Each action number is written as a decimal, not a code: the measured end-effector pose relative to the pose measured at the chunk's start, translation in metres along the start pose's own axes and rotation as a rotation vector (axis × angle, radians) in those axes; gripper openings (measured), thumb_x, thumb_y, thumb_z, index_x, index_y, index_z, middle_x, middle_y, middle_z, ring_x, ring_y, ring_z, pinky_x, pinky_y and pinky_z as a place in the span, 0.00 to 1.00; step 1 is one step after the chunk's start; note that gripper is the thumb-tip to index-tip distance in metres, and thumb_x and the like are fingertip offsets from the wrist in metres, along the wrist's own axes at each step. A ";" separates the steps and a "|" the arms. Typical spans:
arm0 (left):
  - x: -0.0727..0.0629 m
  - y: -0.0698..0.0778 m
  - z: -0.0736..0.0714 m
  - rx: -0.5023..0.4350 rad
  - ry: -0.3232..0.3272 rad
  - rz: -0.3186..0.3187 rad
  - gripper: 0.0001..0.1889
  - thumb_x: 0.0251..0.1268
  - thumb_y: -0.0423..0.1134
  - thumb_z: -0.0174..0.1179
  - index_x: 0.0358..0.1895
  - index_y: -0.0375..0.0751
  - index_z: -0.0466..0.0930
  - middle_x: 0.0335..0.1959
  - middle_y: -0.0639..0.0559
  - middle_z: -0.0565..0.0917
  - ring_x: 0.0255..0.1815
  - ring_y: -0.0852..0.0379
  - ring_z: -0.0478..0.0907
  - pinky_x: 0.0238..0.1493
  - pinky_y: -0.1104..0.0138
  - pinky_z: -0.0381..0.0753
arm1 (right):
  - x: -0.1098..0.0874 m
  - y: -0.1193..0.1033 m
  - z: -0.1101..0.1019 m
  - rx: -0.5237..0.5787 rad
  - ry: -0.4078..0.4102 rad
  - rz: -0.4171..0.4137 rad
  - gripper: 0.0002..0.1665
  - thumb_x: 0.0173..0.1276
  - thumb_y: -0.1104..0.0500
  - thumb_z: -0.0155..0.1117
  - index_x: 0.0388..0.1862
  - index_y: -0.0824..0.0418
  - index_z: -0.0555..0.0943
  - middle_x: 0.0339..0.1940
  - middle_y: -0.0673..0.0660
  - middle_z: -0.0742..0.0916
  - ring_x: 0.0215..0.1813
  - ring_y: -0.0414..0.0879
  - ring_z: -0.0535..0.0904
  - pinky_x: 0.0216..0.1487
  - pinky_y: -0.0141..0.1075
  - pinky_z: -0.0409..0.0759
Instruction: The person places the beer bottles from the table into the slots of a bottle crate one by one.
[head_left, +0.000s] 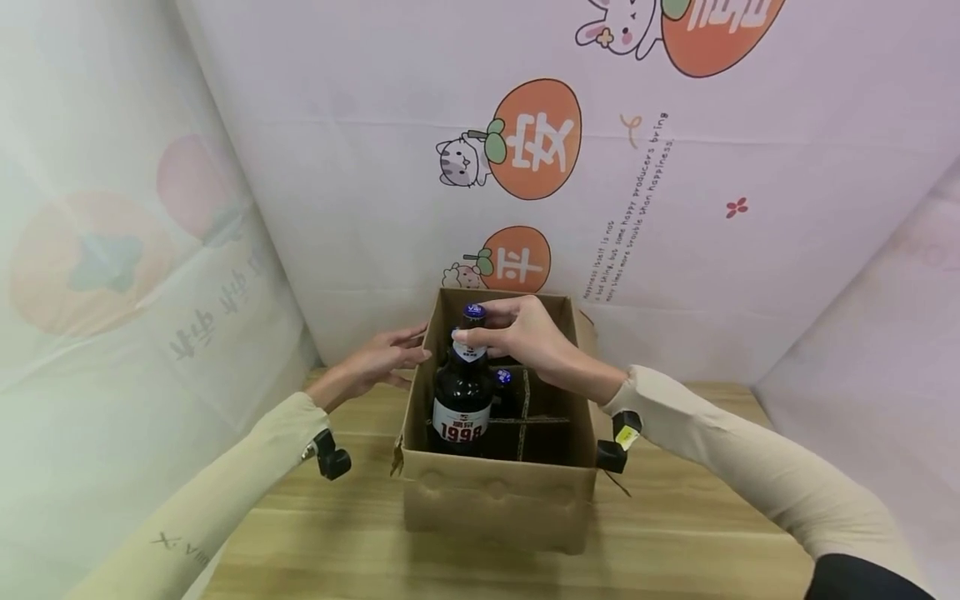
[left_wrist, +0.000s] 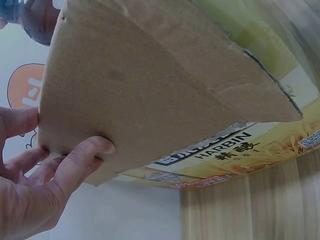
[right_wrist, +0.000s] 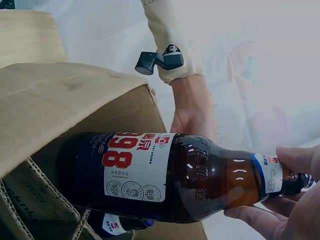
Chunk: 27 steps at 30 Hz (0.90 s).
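Observation:
A brown beer bottle (right_wrist: 200, 172) with a white "1998" label and a blue cap stands over the left side of an open cardboard box (head_left: 495, 500). Its neck is pinched between the thumb and fingers of my right hand (head_left: 528, 337). The lower end of the bottle sits inside the box walls, hidden from the right wrist view. My left hand (head_left: 382, 362) holds the box's left wall, thumb over the top edge and fingertips against the outer cardboard (left_wrist: 125, 90). Beside the held bottle, lower down, a second blue-capped bottle (head_left: 505, 385) stands in a compartment.
Cardboard dividers (head_left: 523, 417) split the box's inside into compartments. The box rests on a wood-grain table (head_left: 660, 525), its outside printed with "HARBIN" (left_wrist: 222, 145). White cloth (head_left: 360, 167) with orange cartoon prints hangs behind and at both sides.

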<state>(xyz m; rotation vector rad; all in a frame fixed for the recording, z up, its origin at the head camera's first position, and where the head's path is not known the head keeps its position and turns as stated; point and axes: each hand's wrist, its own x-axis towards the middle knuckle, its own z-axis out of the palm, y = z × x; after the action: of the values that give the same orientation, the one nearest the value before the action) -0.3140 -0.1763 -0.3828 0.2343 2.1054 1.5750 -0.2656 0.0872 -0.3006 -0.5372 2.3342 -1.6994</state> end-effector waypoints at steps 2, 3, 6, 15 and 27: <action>-0.001 0.001 0.000 0.008 0.006 -0.001 0.40 0.79 0.41 0.56 0.87 0.48 0.47 0.84 0.34 0.58 0.79 0.28 0.61 0.68 0.41 0.80 | 0.000 0.000 0.002 -0.009 -0.017 -0.010 0.25 0.68 0.54 0.76 0.61 0.64 0.86 0.47 0.59 0.93 0.48 0.49 0.90 0.52 0.45 0.91; -0.001 0.001 0.000 0.007 0.007 -0.001 0.40 0.79 0.41 0.56 0.87 0.48 0.47 0.84 0.34 0.57 0.79 0.28 0.62 0.68 0.42 0.80 | 0.000 0.000 0.004 -0.022 -0.027 -0.015 0.25 0.68 0.54 0.76 0.60 0.64 0.86 0.45 0.59 0.93 0.47 0.49 0.90 0.52 0.45 0.91; -0.001 0.001 0.001 0.002 0.009 -0.005 0.40 0.79 0.40 0.57 0.87 0.48 0.47 0.85 0.35 0.55 0.79 0.29 0.61 0.67 0.43 0.81 | -0.001 0.004 0.009 -0.073 -0.048 -0.021 0.28 0.68 0.54 0.77 0.63 0.66 0.84 0.42 0.58 0.93 0.43 0.48 0.91 0.50 0.45 0.92; -0.002 -0.002 0.002 -0.019 0.010 0.006 0.40 0.78 0.39 0.57 0.86 0.46 0.47 0.82 0.31 0.60 0.78 0.27 0.63 0.64 0.45 0.84 | -0.003 0.020 0.026 -0.361 -0.216 -0.106 0.30 0.65 0.57 0.80 0.62 0.70 0.84 0.30 0.53 0.92 0.23 0.40 0.80 0.23 0.30 0.76; -0.001 0.000 0.003 -0.015 0.012 0.016 0.40 0.79 0.40 0.57 0.86 0.46 0.47 0.83 0.33 0.59 0.78 0.28 0.64 0.65 0.44 0.83 | 0.006 0.029 0.037 -0.587 -0.364 -0.206 0.29 0.60 0.58 0.83 0.56 0.72 0.87 0.15 0.46 0.77 0.19 0.34 0.58 0.29 0.23 0.68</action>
<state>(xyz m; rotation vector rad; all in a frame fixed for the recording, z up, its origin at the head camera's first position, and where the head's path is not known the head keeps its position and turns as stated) -0.3116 -0.1747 -0.3829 0.2376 2.1050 1.6044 -0.2624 0.0601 -0.3397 -1.1115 2.5292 -0.8421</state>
